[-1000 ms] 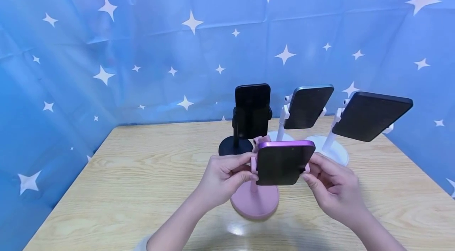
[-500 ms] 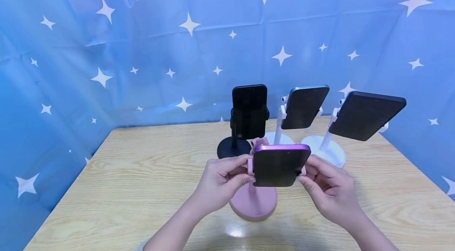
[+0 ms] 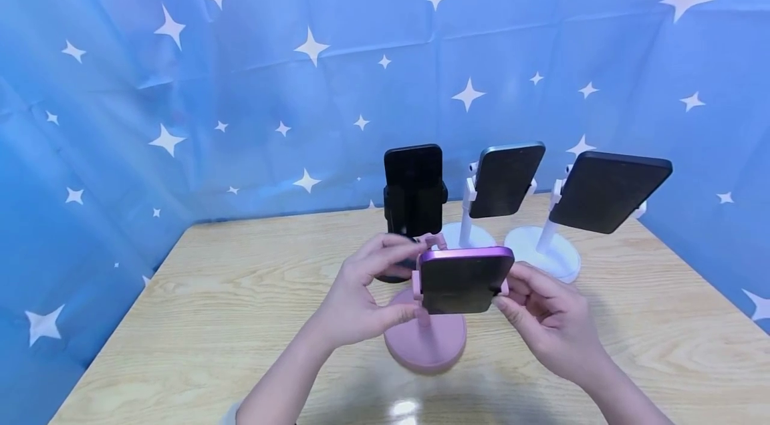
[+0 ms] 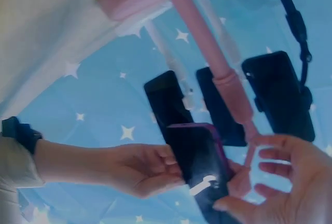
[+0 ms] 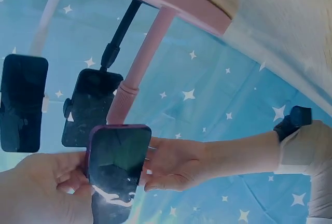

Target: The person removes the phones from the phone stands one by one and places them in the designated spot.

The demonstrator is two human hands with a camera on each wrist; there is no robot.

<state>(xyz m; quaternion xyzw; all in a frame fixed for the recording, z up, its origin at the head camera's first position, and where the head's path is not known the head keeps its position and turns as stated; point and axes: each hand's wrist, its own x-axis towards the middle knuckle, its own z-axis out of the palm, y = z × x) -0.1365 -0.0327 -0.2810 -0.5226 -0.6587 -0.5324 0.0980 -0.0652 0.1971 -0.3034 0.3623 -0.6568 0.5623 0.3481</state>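
A purple-edged smartphone (image 3: 466, 283) sits sideways in the clamp of a pink phone stand (image 3: 426, 348), its dark screen tilted upward. My right hand (image 3: 552, 321) pinches the clamp's right end at the phone's edge. At the left end, my left hand (image 3: 355, 295) has its fingers and thumb spread apart. Those fingers reach behind the phone near the pink clamp, and the thumb lies by the phone's lower left corner. In the left wrist view, the index fingertip is close to the stand's pink neck (image 4: 236, 99); whether it touches I cannot tell.
Behind stand a black phone stand with a black phone (image 3: 414, 188), a white stand with a blue-edged phone (image 3: 507, 181), and another white stand (image 3: 556, 258) holding a dark phone (image 3: 610, 191). The wooden table (image 3: 240, 305) meets a blue star-patterned curtain (image 3: 252, 84).
My left hand has loosened from the clamp's left end, its fingers lifting and spreading from the thumb. The right hand keeps its pinch. The whole scene has shifted slightly left in the head view.
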